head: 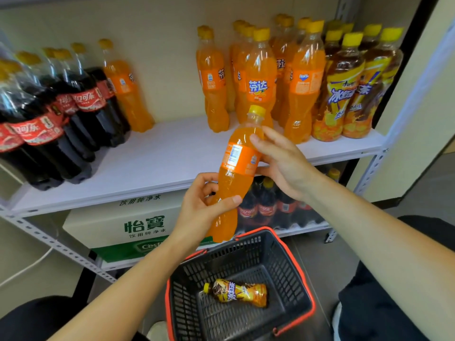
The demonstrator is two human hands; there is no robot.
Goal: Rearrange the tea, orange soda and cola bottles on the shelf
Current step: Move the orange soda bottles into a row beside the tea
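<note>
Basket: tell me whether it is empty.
No, one tea bottle lies on its side on the bottom of the basket.

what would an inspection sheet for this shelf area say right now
surface: white shelf board, bottles standing at both ends
job's things: cola bottles at left with a stray orange soda beside them; orange soda group centre-right; tea bottles far right; held orange soda bottle in front of the shelf; lying tea bottle inside the basket
clutter: nothing seen
hands: left hand grips the held bottle's lower part; right hand holds its upper part
cables: white cord at lower left
surroundings: water carton and lower-shelf cola under the board; basket on the floor
</note>
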